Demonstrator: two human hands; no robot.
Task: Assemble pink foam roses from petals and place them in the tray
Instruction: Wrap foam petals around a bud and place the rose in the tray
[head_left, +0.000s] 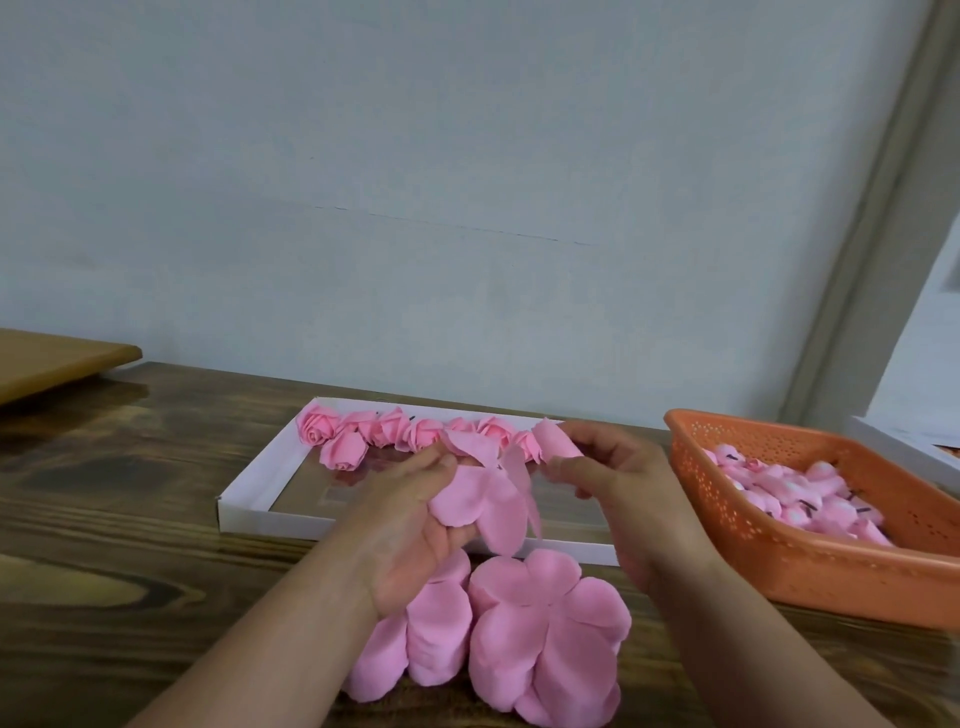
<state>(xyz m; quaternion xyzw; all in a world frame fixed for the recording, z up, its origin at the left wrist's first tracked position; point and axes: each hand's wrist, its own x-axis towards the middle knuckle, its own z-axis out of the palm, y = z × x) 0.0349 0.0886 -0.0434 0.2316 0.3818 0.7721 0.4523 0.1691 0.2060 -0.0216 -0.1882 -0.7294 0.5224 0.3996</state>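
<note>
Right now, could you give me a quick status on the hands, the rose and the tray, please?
Left hand holds petal sheet; right hand pinches rolled bud. White tray has finished roses along far side. Nothing blocking.

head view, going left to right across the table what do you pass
Light wooden board → white tray with finished roses → left hand → petal sheet → right hand → orange basket.
</note>
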